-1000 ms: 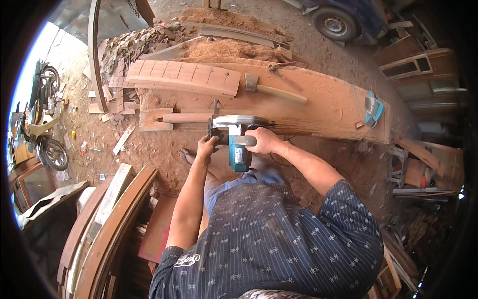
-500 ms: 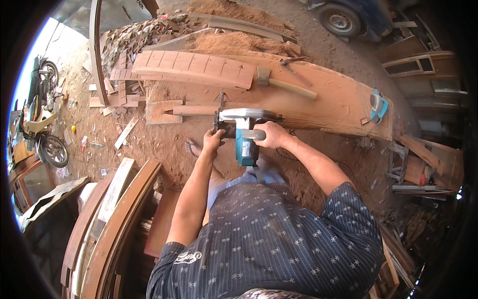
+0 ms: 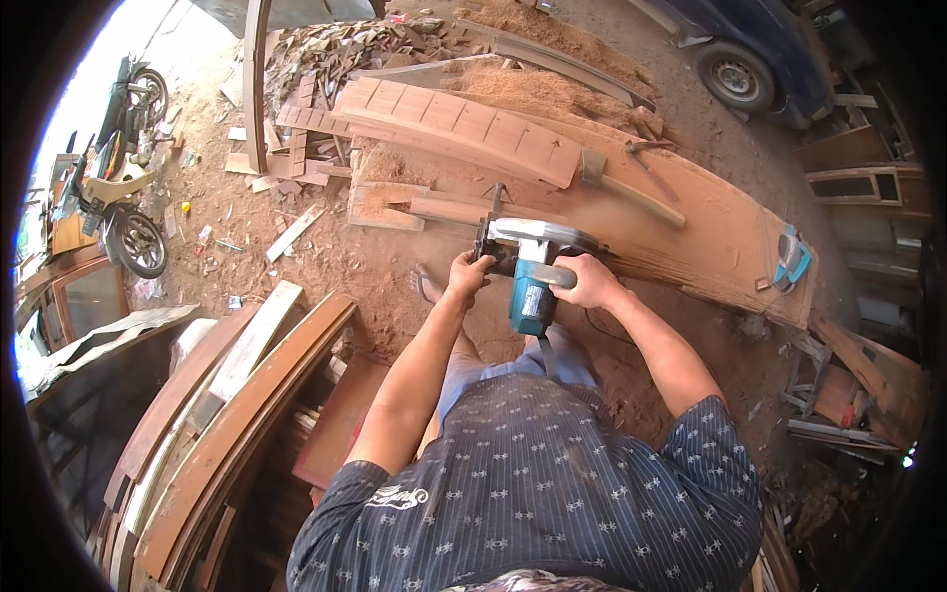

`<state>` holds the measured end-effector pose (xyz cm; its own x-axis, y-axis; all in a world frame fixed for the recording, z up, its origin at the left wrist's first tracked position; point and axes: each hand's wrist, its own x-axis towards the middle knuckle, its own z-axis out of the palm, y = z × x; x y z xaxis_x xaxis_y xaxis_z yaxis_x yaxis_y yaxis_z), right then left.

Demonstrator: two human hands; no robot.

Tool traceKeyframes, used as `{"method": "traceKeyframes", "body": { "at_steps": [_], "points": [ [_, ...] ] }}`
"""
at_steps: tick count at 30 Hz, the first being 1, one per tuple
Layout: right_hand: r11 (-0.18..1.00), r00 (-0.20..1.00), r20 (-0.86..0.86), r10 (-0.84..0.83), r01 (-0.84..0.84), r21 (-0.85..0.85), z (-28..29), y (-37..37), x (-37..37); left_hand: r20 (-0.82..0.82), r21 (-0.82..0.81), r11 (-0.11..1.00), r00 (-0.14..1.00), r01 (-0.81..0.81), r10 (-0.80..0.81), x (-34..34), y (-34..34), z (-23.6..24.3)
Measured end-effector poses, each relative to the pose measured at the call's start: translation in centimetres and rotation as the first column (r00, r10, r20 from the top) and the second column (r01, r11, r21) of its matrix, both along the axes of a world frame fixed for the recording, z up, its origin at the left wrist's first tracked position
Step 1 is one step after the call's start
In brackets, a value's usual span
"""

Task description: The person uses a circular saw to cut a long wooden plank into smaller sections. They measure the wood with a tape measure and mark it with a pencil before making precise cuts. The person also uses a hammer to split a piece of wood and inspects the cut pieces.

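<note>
- I have both hands on one teal circular saw (image 3: 528,266): my left hand (image 3: 468,275) is closed round its front knob, my right hand (image 3: 588,280) is closed round the rear handle.
- The saw sits between the two grips, its silver guard just ahead of my knuckles, resting on the near edge of one long wooden plank (image 3: 710,232).
- That plank runs from ahead of my left grip out far to the right of my right grip.
- Ahead of the right grip, on the plank, lies one wooden mallet (image 3: 626,187).
- Further ahead, one curved panel of joined boards (image 3: 459,128) lies across the work.
- Far right of my right grip, at the plank's end, sits one second teal power tool (image 3: 792,259).
- Ahead of the left grip, two short timber pieces (image 3: 404,205) lie in sawdust.
- Well left of the left grip stands one motorbike (image 3: 113,192); one vehicle wheel (image 3: 735,69) shows far ahead on the right.
</note>
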<state>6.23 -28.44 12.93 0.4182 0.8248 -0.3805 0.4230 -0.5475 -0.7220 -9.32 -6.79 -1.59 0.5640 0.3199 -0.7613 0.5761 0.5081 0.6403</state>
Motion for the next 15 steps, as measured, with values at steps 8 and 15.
{"method": "traceKeyframes", "body": {
  "at_steps": [8, 15],
  "points": [
    [1.0, 1.0, 0.024, 0.01, -0.01, 0.014, -0.1, 1.0, -0.3, -0.003, -0.014, 1.0, 1.0, -0.025, 0.025, -0.3, 1.0, 0.2],
    [1.0, 0.999, 0.031, 0.013, -0.014, 0.021, 0.2, 2.2, -0.7, -0.009, -0.017, 1.0, 1.0, -0.026, 0.026, -0.7, 2.2, 0.9]
  ]
}}
